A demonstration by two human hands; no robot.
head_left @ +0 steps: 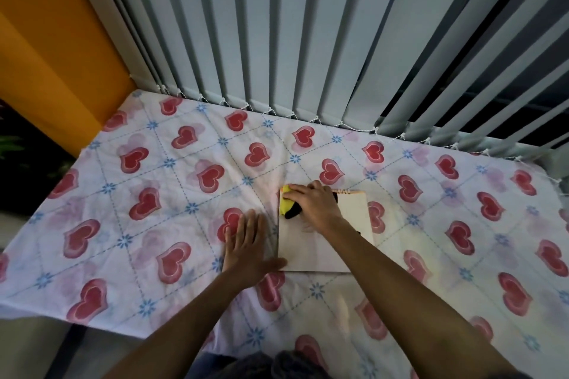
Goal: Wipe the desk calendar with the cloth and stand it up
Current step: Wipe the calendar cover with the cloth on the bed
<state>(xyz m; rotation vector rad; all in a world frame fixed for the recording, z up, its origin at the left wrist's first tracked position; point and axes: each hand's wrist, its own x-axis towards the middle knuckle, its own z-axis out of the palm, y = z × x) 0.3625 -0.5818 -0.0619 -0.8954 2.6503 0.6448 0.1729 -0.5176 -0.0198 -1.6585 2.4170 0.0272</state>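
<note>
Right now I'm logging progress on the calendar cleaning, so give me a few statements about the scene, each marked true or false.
1. The calendar lies flat on the heart-patterned tablecloth. True.
2. The right hand presses a yellow and black cloth on the calendar's far left corner. True.
3. The left hand holds the cloth. False: it rests flat, palm down, on the tablecloth beside the calendar's left edge.
4. The calendar already stands upright. False: it lies flat.
5. Vertical blinds hang behind the table. True.
</note>
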